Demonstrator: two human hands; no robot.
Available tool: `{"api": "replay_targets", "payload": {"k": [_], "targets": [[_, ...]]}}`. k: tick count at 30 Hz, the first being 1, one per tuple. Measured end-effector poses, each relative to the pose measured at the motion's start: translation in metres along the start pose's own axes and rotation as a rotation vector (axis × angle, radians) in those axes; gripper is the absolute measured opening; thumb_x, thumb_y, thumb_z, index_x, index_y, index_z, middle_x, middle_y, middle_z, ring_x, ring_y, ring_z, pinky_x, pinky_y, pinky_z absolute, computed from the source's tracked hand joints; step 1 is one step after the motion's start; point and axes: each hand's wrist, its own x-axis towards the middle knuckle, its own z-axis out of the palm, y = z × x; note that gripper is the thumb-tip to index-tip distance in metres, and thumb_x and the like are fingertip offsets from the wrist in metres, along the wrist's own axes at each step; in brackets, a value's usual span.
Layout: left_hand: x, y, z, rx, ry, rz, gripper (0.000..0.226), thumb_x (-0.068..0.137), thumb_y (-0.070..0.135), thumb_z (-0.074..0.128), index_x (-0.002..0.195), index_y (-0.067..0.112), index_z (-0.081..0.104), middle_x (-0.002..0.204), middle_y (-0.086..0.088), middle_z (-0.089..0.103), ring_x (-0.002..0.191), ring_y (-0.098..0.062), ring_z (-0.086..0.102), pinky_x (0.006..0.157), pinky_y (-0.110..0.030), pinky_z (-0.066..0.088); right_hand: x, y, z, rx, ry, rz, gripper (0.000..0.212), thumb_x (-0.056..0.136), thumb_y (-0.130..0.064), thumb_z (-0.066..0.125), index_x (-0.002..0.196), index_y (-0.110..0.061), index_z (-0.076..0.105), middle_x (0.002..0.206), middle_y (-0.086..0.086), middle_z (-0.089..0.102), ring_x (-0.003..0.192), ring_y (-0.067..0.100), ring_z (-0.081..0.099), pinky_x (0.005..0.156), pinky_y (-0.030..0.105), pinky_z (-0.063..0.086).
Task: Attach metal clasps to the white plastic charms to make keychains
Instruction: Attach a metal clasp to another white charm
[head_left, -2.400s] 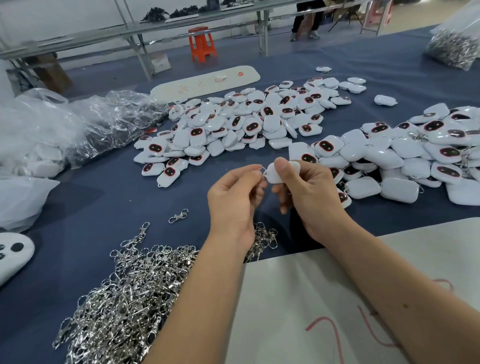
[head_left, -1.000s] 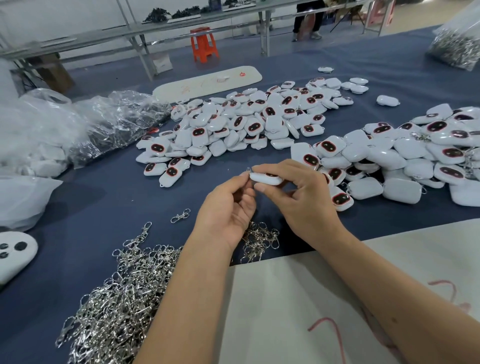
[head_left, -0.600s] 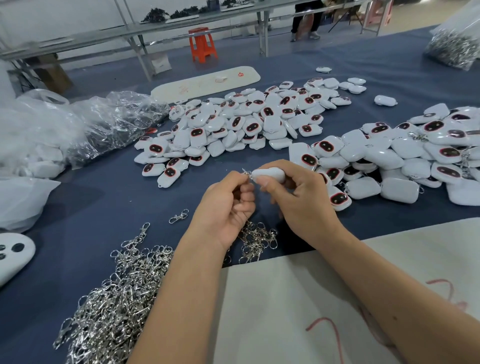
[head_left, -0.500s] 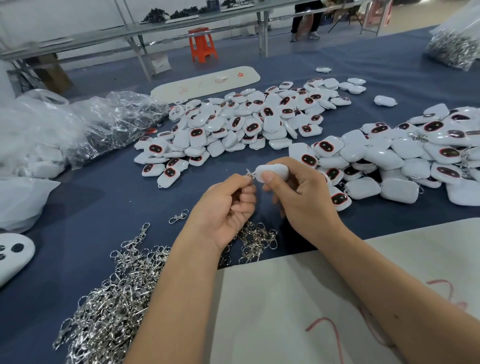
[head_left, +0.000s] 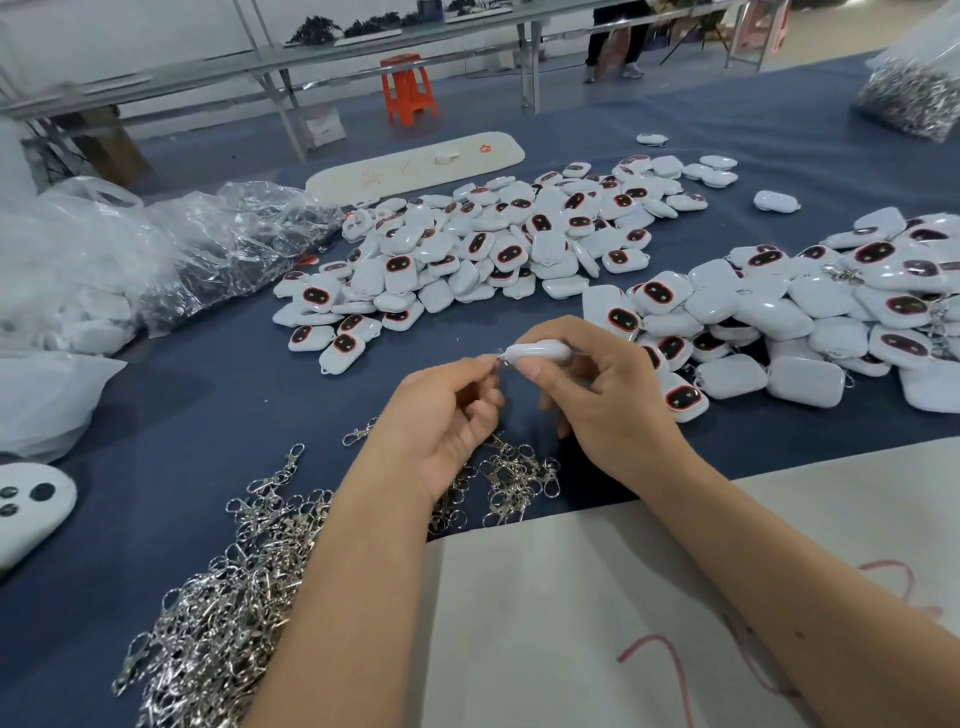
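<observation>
My right hand grips a white plastic charm edge-on above the blue table, thumb under it and fingers over it. My left hand pinches a small metal clasp at the charm's left tip; most of the clasp is hidden by my fingertips. A heap of loose metal clasps lies at the lower left, and a smaller cluster of clasps sits under my wrists. A pile of white charms with dark red-rimmed faces spreads across the middle of the table.
A second pile of charms lies to the right, some with clasps on them. Clear plastic bags sit at the left, a bag of clasps at the far right. A white board covers the near edge. An orange stool stands beyond.
Both hands stayed together at the charm's tip. The charm turned from flat to edge-on and rose slightly; my left fingers kept working the clasp against it.
</observation>
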Motion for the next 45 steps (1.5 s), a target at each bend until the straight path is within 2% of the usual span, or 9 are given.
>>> {"api": "replay_targets", "payload": {"k": [6,12,17,24,32,37,40,43,45], "targets": [[-0.001,-0.008,0.018,-0.189,-0.013,-0.102,0.023,0.102,0.012,0.059,0.086,-0.002,0.068,0.065,-0.007,0.063,0.048,-0.010,0.060,0.042,-0.012,0.047,0.000,-0.003,-0.002,-0.207,0.131,-0.112,0.022,0.090,-0.010,0.081,0.111,-0.017,0.079,0.099,-0.006,0.072,0.092,0.013,0.066,0.080,0.019,0.050],[0.000,-0.006,0.014,-0.352,0.008,-0.102,0.018,0.099,0.005,0.060,0.084,-0.002,0.066,0.065,-0.007,0.062,0.049,-0.008,0.059,0.043,-0.009,0.045,0.000,-0.005,0.000,-0.200,0.106,-0.158,0.021,0.088,-0.009,0.082,0.107,-0.018,0.080,0.099,-0.007,0.074,0.090,0.011,0.066,0.078,0.018,0.051],[0.002,-0.007,0.014,-0.304,0.003,-0.070,0.019,0.098,0.005,0.059,0.081,0.000,0.063,0.063,-0.005,0.055,0.048,-0.007,0.052,0.037,-0.010,0.037,0.000,-0.004,0.000,-0.208,0.110,-0.155,0.020,0.091,-0.011,0.079,0.109,-0.021,0.080,0.098,-0.011,0.073,0.089,0.009,0.065,0.078,0.016,0.049],[0.005,-0.004,0.010,0.080,-0.015,0.094,0.019,0.097,0.001,0.055,0.079,0.004,0.060,0.062,-0.002,0.050,0.046,-0.006,0.042,0.037,-0.013,0.026,-0.001,-0.003,0.002,-0.123,0.116,-0.013,0.009,0.097,-0.023,0.074,0.105,-0.024,0.077,0.075,-0.025,0.065,0.070,0.012,0.060,0.061,0.033,0.050],[0.004,-0.008,0.007,0.344,0.012,0.172,0.026,0.097,0.003,0.057,0.071,0.009,0.059,0.063,-0.002,0.049,0.050,-0.009,0.042,0.039,-0.016,0.025,0.002,-0.002,-0.001,-0.111,0.140,0.112,0.008,0.096,-0.026,0.074,0.103,-0.030,0.074,0.066,-0.004,0.063,0.055,0.013,0.054,0.057,0.035,0.052],[0.008,-0.018,0.011,0.440,0.161,0.274,0.024,0.100,0.012,0.060,0.078,0.009,0.067,0.059,0.004,0.055,0.049,-0.009,0.049,0.041,-0.017,0.033,0.004,0.000,-0.004,-0.197,0.305,0.146,0.007,0.094,-0.018,0.074,0.098,-0.024,0.072,0.085,-0.011,0.067,0.073,0.010,0.060,0.070,0.031,0.051],[0.011,-0.018,0.008,0.463,0.264,0.359,0.025,0.099,0.016,0.062,0.076,0.012,0.068,0.058,0.007,0.056,0.050,-0.010,0.051,0.044,-0.018,0.037,0.005,-0.001,-0.008,-0.337,0.508,0.174,0.032,0.093,-0.011,0.071,0.121,-0.026,0.070,0.117,0.000,0.058,0.071,0.006,0.057,0.081,0.019,0.050],[0.012,-0.014,0.000,0.600,0.410,0.473,0.020,0.096,0.020,0.063,0.077,0.015,0.069,0.064,0.008,0.063,0.058,-0.011,0.057,0.059,-0.029,0.047,0.006,-0.005,-0.011,-0.349,0.624,0.168,0.046,0.094,-0.007,0.069,0.136,-0.021,0.057,0.130,0.001,0.041,0.070,0.007,0.062,0.083,0.011,0.046],[0.009,-0.010,-0.008,0.861,0.562,0.604,0.011,0.093,0.021,0.063,0.084,0.020,0.068,0.078,0.009,0.068,0.077,-0.012,0.064,0.077,-0.035,0.052,0.005,-0.008,-0.010,-0.345,0.635,0.157,0.044,0.093,-0.004,0.067,0.133,-0.017,0.055,0.130,-0.001,0.038,0.073,0.009,0.064,0.082,0.010,0.046]]}}
